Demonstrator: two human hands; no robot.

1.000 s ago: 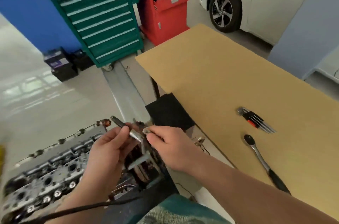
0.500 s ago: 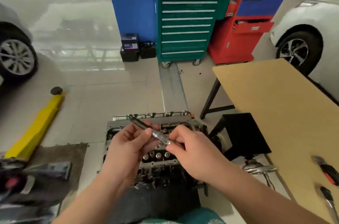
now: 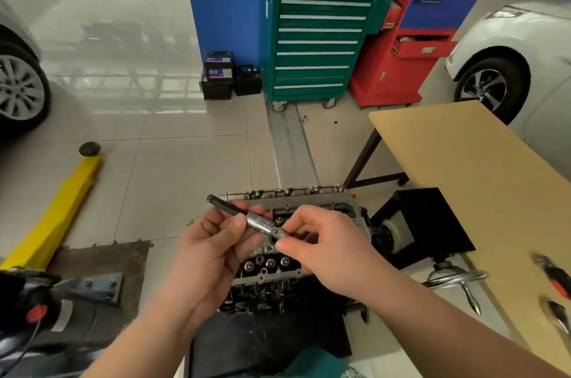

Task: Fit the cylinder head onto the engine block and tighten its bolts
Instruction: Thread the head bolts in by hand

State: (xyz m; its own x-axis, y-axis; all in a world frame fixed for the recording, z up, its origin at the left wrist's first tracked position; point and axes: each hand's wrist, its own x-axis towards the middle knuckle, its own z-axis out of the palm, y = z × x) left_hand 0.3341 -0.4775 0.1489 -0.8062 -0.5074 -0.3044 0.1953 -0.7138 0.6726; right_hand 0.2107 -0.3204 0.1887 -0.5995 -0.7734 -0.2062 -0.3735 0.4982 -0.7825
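Observation:
The grey cylinder head [image 3: 312, 203] lies on the engine block below my hands, its valve springs and bolt holes facing up. Both hands hold a long socket bit [image 3: 261, 224] above it: a dark splined shaft pointing up-left with a chrome socket end. My left hand [image 3: 213, 251] grips the shaft with thumb and fingers. My right hand [image 3: 324, 241] pinches the chrome end between thumb and fingertips. Much of the head is hidden behind my hands.
A cardboard-covered table [image 3: 482, 179] stands at the right with a ratchet [image 3: 559, 317] and a hex key set [image 3: 553, 275] at its near edge. An engine-stand crank handle [image 3: 457, 281], a yellow lift arm [image 3: 61, 207], a green tool cabinet [image 3: 318, 37], a red cabinet and parked cars surround me.
My view has swung left from the table to the cylinder head. Both hands keep holding the socket bit and have carried it over the head.

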